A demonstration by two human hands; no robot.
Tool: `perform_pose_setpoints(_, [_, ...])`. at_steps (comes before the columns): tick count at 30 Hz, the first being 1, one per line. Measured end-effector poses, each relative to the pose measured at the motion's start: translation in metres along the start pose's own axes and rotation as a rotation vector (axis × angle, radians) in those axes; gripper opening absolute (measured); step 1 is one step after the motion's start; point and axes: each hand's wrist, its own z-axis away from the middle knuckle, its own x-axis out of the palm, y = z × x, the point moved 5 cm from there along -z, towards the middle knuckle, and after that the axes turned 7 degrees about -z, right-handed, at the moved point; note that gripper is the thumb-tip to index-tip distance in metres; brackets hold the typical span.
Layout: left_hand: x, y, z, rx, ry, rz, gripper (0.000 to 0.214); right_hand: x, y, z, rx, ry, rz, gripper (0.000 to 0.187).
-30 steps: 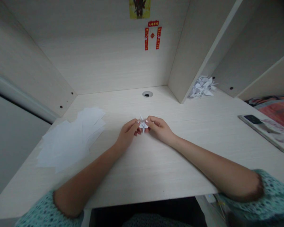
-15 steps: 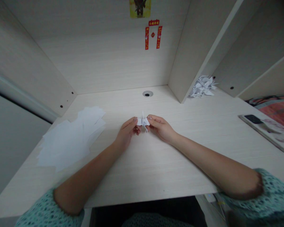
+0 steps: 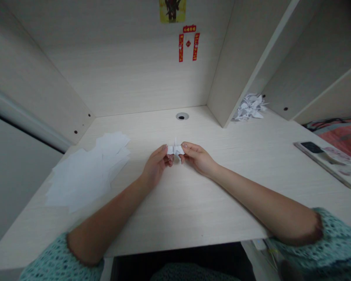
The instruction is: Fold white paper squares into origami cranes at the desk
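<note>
A white paper crane (image 3: 175, 150) sits between our two hands, over a pale wood-grain desk (image 3: 193, 207), with one thin, pointed fold standing upright. Moving left to right, we find a loose, overlapping spread of thin white paper sheets (image 3: 87, 169) lying flat, well left of the crane. Our left hand (image 3: 155, 167) is just beside the crane, its curled fingers (image 3: 165, 153) closed together and pinching the crane's left side. A speckled teal knit sleeve (image 3: 55, 259) covers that arm, down near us. At the crane's other side, our right hand (image 3: 199, 159) mirrors the left, its fingers (image 3: 188, 146) together and pressed on the crisp paper folds. Its matching sleeve (image 3: 335, 238) lies down and far to the right of the crane. Beyond the crane and to the right, a crumpled-looking heap of small folded white paper pieces (image 3: 249, 107) sits against an upright wooden panel (image 3: 245, 58). Farther right lies a flat, glossy printed slab (image 3: 330, 162) with a dark rectangular patch.
</note>
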Motion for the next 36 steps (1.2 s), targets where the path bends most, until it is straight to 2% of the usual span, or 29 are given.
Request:
perform_pose_setpoints(9, [-0.003,0.002,-0.001,0.09,-0.045,-0.375,0.033,-0.005,-0.008,0.002,-0.023,0.032,0.235,0.036])
perform_pose_setpoints(17, [-0.002,0.003,0.001,0.107,-0.024,-0.496,0.033,0.003,-0.012,0.004,0.001,-0.013,0.277,0.035])
perform_pose_setpoints(23, [0.003,0.007,0.002,0.068,-0.019,-0.338,0.033,-0.001,-0.003,0.002,0.056,-0.077,0.19,0.033])
perform_pose_setpoints(30, [0.011,0.004,0.006,-0.008,-0.112,-0.078,0.029,0.003,0.001,0.003,0.111,-0.12,-0.022,0.03])
perform_pose_setpoints(36, [0.008,-0.003,0.004,-0.056,-0.129,0.027,0.03,0.005,0.002,0.003,0.167,-0.098,-0.124,0.027])
